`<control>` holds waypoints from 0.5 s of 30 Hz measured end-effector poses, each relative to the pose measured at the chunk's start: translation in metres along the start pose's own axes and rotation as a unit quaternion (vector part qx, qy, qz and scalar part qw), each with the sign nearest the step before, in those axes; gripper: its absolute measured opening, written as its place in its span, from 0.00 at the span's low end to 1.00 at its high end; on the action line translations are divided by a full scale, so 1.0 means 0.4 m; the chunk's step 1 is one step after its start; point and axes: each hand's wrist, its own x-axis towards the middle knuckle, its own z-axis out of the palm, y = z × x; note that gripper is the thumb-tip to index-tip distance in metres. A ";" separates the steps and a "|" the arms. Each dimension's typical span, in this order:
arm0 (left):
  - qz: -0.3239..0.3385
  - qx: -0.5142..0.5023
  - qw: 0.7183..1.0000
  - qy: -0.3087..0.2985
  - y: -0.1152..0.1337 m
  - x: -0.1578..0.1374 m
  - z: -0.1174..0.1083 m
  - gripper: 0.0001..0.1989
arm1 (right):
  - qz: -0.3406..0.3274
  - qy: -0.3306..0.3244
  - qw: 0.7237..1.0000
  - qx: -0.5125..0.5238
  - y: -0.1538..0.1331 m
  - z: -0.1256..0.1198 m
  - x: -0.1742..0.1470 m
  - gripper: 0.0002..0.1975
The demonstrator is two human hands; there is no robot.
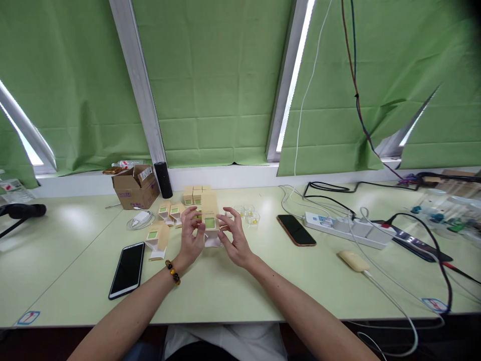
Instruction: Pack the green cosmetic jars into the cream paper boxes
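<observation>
Between my two hands is a small beige carton (210,204) with a green window on its front; a white flap hangs open at its lower end. My left hand (192,235) holds its left side, fingers curled, and my right hand (236,237) grips the right side with bent fingertips. Left of my left hand lies an open carton (158,235) of the same kind, its flap spread on the table. Two more open cartons (171,211) sit behind it. Several closed cartons (193,194) stand in a group at the back. Small clear round containers (248,213) with yellow bits lie to the right.
Phones lie left (127,269) and right (296,229) on the table (244,301). A cardboard box (136,189), black cylinder (163,179) and coiled white charger (141,218) are back left. A power strip (349,229), loose cables and a cream mouse-shaped object (353,261) occupy the right.
</observation>
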 end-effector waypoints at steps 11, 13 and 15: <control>-0.045 0.010 0.994 -0.098 0.019 -0.005 -0.021 0.23 | 0.099 0.006 0.985 0.143 0.011 -0.015 0.009 0.21; -0.046 0.018 0.994 -0.098 0.020 -0.005 -0.019 0.24 | 0.104 0.003 0.983 0.149 0.013 -0.014 0.008 0.23; -0.048 0.026 0.994 -0.091 0.023 -0.004 -0.017 0.24 | 0.111 0.005 0.982 0.154 0.013 -0.011 0.008 0.24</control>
